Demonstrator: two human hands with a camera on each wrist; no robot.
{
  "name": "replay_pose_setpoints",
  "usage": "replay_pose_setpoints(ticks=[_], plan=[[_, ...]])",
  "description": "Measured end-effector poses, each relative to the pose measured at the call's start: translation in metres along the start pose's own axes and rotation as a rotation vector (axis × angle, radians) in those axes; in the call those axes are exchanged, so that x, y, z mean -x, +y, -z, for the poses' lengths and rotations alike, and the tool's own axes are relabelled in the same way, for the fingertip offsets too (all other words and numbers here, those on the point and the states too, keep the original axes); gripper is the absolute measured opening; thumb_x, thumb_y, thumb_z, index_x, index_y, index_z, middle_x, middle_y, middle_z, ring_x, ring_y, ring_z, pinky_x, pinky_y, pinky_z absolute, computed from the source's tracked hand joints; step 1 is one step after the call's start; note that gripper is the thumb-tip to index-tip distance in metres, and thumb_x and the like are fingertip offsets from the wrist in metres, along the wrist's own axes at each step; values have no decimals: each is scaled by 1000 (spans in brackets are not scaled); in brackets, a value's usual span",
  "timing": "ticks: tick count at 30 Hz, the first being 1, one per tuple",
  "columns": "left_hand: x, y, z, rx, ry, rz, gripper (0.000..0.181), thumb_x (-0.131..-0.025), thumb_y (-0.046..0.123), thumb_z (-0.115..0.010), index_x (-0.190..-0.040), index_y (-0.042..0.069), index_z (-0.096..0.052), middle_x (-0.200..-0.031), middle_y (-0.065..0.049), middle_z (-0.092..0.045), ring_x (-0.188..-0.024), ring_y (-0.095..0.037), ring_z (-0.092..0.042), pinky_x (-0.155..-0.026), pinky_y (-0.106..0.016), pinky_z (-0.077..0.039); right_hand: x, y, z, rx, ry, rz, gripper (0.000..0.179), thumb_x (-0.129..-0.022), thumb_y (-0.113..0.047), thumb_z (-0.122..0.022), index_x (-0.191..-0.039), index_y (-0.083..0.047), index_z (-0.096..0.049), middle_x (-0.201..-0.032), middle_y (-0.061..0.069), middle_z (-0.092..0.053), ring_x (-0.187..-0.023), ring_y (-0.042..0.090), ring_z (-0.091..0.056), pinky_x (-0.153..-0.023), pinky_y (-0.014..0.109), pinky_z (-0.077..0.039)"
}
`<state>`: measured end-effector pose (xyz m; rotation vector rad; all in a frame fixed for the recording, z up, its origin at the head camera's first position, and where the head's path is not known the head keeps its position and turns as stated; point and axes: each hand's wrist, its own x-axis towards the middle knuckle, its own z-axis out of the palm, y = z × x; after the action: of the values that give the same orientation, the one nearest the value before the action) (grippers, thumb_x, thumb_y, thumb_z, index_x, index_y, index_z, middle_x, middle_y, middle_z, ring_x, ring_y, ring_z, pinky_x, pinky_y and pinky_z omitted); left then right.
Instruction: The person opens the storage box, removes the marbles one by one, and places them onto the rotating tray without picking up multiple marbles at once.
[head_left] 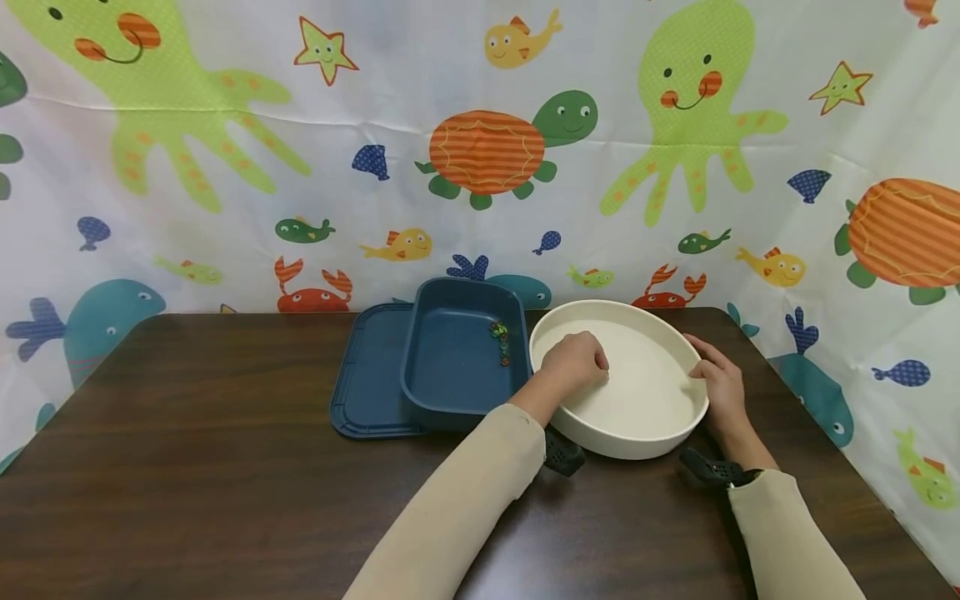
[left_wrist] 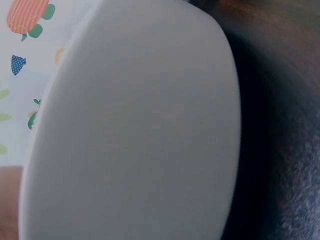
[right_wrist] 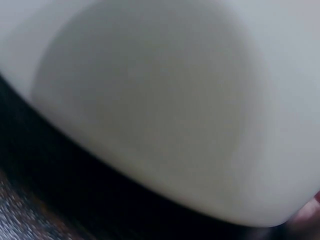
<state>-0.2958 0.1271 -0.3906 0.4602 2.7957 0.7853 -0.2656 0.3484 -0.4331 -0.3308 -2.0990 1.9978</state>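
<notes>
Lid [head_left: 372, 362] lies partly under the box [head_left: 450, 358], where small pieces [head_left: 498, 331] already sit; the left hand [head_left: 575, 363] bends over the tray [head_left: 645, 375], fingers curled, on what I cannot tell. No pieces show there, so little seems left. The right hand [head_left: 723, 388] grasps the tray's right rim.

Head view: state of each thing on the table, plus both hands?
White pan: open side up, gripped at its right rim.
Blue bin: upright, uncovered.
Blue lid: off, partly hidden by the bin.
Small pieces: inside the bin, right side.
Left hand: curled over the pan; can't tell if holding anything.
Right hand: gripping the pan's rim.
</notes>
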Motion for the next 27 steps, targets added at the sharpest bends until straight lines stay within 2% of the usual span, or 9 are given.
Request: replay_pose_setpoints(ticks=[7,11,14,17,20,27], plan=[[3,2,1,5,15,15,10,-84,26,-73,-91,20,-75,-92,8,-70,-80,-11,-60,-72,-30,-48,0,0,-1,-1,-15,10,60,-80,6,-40,-136,-9,-54,-134,-2,-56,-111,5,-54,-83,11,-45],[10,4,13,14,52,-11,14,-86,29,-71,-96,20,-74,-94,8,-70,-78,-10,-59,-69,-28,-47,0,-1,0,-9,-12,6,60,-80,6,-40,-136,-9,-54,-130,-5,-57,-109,5,-54,-83,12,-45],[15,2,27,35,124,-28,13,-89,30,-68,-97,21,-74,-93,8,-69,-76,-8,-58,-66,-26,-47,0,-2,1,-3,-11,8,60,-79,6,-40,-136,-8,-55,-127,-6,-59,-107,5,-55,-81,11,-46],[20,-5,41,80,217,-35,14,-91,29,-63,-98,21,-74,-92,8,-68,-77,-8,-58,-66,-26,-48,1,-3,3,-8,-17,17,60,-79,7,-40,-136,-7,-54,-127,-6,-59,-107,4,-56,-82,11,-46],[26,-16,53,133,278,-26,16,-93,27,-60,-100,21,-73,-93,6,-67,-79,-10,-59,-67,-28,-49,1,-3,3,-3,-23,23,60,-79,7,-40,-136,-6,-54,-126,-6,-59,-108,4,-56,-82,10,-46],[36,-48,70,138,343,40,16,-93,25,-60,-98,19,-74,-91,4,-68,-77,-14,-61,-60,-29,-48,-1,0,2,-16,-19,22,59,-80,7,-39,-135,-6,-55,-126,-6,-60,-108,5,-55,-82,10,-46]])
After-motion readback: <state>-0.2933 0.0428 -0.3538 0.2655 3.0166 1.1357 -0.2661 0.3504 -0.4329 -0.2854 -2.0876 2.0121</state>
